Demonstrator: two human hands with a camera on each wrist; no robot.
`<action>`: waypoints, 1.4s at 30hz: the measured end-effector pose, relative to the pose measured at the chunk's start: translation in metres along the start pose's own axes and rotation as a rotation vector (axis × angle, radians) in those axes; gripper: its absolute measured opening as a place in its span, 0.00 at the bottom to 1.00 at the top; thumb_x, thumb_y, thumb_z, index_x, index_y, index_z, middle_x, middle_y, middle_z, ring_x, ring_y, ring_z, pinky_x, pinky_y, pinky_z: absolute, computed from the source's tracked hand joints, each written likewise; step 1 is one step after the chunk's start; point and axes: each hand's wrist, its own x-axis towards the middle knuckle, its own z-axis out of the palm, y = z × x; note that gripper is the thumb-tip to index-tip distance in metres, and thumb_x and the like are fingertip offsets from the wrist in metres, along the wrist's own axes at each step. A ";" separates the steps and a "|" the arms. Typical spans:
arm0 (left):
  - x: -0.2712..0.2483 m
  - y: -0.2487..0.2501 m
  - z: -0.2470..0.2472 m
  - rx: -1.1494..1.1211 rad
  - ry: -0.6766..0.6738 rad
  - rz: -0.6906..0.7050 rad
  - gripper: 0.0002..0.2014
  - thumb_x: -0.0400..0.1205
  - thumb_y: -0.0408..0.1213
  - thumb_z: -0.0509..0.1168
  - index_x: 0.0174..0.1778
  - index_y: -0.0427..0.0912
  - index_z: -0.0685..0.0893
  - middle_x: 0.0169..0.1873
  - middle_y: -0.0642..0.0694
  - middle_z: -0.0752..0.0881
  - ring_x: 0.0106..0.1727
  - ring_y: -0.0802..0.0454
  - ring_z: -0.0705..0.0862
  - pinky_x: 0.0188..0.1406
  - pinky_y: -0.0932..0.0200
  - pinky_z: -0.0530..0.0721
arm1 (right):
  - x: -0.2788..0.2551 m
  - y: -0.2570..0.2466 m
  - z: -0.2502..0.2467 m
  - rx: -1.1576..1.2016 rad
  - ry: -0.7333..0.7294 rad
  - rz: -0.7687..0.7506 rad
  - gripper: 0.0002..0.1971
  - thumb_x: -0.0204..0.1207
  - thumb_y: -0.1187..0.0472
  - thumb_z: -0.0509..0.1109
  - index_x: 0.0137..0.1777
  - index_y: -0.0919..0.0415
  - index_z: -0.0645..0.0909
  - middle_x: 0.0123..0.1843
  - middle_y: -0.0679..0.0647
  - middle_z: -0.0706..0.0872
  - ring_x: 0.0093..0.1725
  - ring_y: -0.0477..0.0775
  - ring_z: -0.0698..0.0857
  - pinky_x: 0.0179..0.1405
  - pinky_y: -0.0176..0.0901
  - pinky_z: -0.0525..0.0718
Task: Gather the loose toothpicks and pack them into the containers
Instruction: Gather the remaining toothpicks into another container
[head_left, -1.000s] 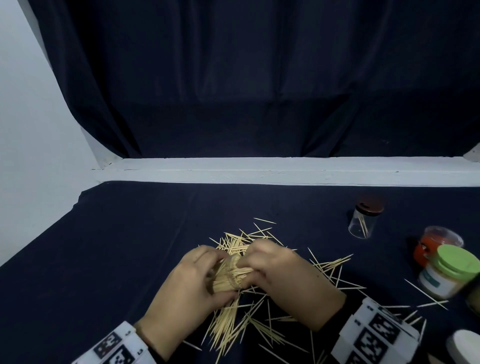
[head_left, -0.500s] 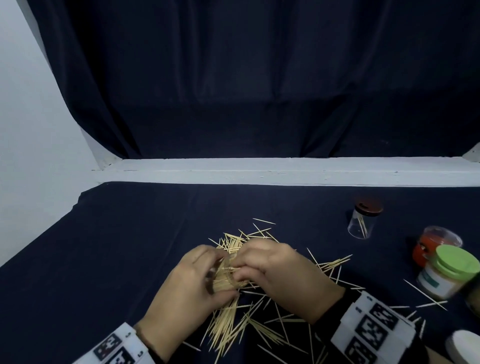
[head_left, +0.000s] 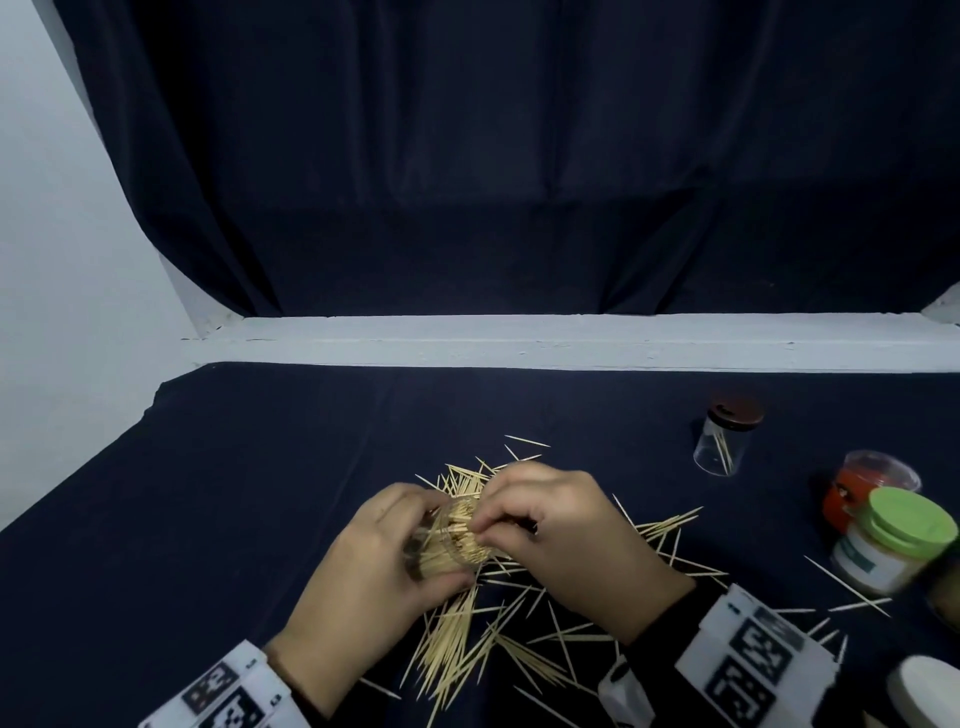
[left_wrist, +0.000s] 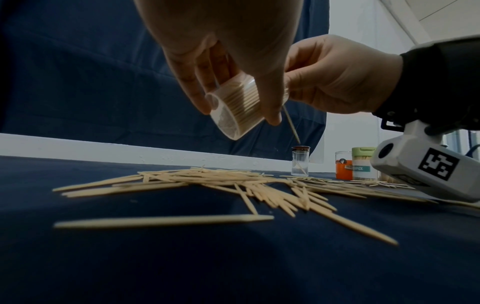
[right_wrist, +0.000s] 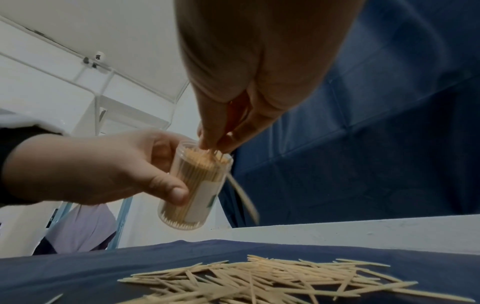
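My left hand grips a clear plastic toothpick container, tilted and packed almost full of toothpicks, held above the table. The same container shows under my left fingers in the left wrist view. My right hand pinches a few toothpicks at the container's open mouth. One toothpick hangs blurred beside the container's rim. Many loose toothpicks lie scattered on the dark cloth below both hands, and the loose toothpicks spread wide in the left wrist view.
At the right stand a small clear jar with a brown lid, an orange jar and a green-lidded toothpick jar. A white lid lies at the lower right. A white ledge borders the table's far side.
My right hand's fingers have shifted slightly at the container's mouth, working toothpicks in. The left hand keeps the container in nearly the same place.
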 end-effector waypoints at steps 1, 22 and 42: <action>0.000 0.000 0.000 0.001 -0.003 -0.001 0.26 0.63 0.60 0.74 0.55 0.57 0.81 0.49 0.66 0.79 0.51 0.66 0.80 0.48 0.71 0.79 | 0.001 -0.002 0.001 0.011 -0.008 0.000 0.03 0.67 0.68 0.76 0.39 0.61 0.89 0.42 0.48 0.86 0.43 0.40 0.83 0.46 0.27 0.78; 0.001 0.000 -0.004 0.012 0.038 -0.006 0.24 0.63 0.48 0.81 0.54 0.53 0.83 0.50 0.63 0.80 0.54 0.64 0.80 0.49 0.68 0.79 | -0.005 -0.017 -0.002 0.025 0.030 0.214 0.16 0.58 0.57 0.85 0.43 0.53 0.85 0.40 0.42 0.81 0.40 0.43 0.80 0.38 0.32 0.79; 0.000 0.000 -0.006 -0.008 0.056 0.007 0.23 0.63 0.58 0.74 0.53 0.58 0.80 0.49 0.65 0.80 0.52 0.66 0.80 0.48 0.72 0.78 | 0.000 -0.020 0.023 -0.096 0.036 0.047 0.13 0.72 0.54 0.65 0.42 0.58 0.89 0.43 0.49 0.86 0.45 0.41 0.81 0.50 0.25 0.75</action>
